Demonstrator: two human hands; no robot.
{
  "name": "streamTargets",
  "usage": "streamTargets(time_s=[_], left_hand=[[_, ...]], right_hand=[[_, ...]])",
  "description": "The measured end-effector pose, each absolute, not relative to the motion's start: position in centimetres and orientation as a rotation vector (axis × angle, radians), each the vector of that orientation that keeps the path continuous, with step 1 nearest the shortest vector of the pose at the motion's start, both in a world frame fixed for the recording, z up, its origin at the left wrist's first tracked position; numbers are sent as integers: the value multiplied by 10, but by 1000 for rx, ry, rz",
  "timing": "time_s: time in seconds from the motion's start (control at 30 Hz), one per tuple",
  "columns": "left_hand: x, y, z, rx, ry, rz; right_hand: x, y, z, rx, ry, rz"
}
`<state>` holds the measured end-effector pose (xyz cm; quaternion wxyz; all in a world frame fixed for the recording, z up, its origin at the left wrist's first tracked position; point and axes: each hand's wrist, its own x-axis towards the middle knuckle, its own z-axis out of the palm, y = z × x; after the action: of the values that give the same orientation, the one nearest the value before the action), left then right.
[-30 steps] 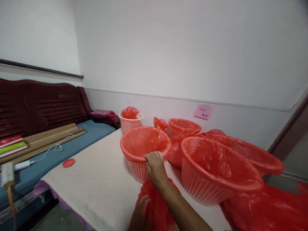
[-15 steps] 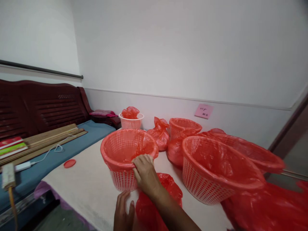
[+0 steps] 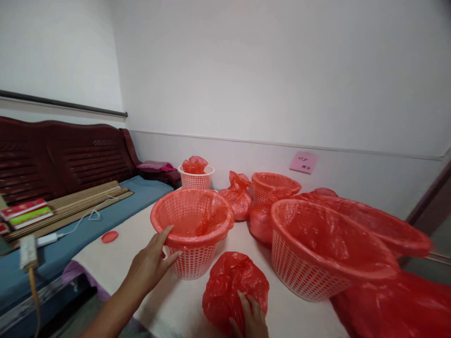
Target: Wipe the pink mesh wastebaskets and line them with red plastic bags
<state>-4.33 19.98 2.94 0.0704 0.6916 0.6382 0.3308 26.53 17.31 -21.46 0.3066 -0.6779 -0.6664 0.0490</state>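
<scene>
Well left of the left fingers, a flat red plastic disc lies near the table edge; a wide sweep of that forearm could knock it off. The left hand is spread, thumb well parted from the fingers, laid against the near-left rim and wall of a red-lined plastic mesh basket rather than closed around it. With so loose a contact, a push could slide or tip the basket, and a fingertip catching the folded-over liner could drag it off the rim.

Right of those fingers, in front of the basket, a crumpled red plastic bag sits on the table. The right hand lies on its near-right side, fingers slightly bent and a little apart; I cannot tell whether they pinch any plastic. Thin film could slip from or tear under a light pinch, and anything inside could spill; its contents are hidden.

Just beyond the right fingers, to the right, a larger lined mesh basket stands near enough for a wide elbow to bump it.
</scene>
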Motion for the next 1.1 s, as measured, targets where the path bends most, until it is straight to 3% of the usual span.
streamTargets(time_s=[0.3,0.63,0.77,0.93,1.1], left_hand=[[-108,197,35,2187,1956,1099],[-151,166,36,1510,1640,1314],[-141,169,42,1269,1570,1386],[-120,160,50,1345,1586,1334],[-111,129,60,1376,1567,1275]], right_hand=[[215,218,-201,-1626,-1956,141],[228,222,-144,-1618,-1990,186],[226,217,-95,-1378,-1736,460],[186,217,-32,-1149,-1138,1104],[155,202,2,-942,-730,1535]])
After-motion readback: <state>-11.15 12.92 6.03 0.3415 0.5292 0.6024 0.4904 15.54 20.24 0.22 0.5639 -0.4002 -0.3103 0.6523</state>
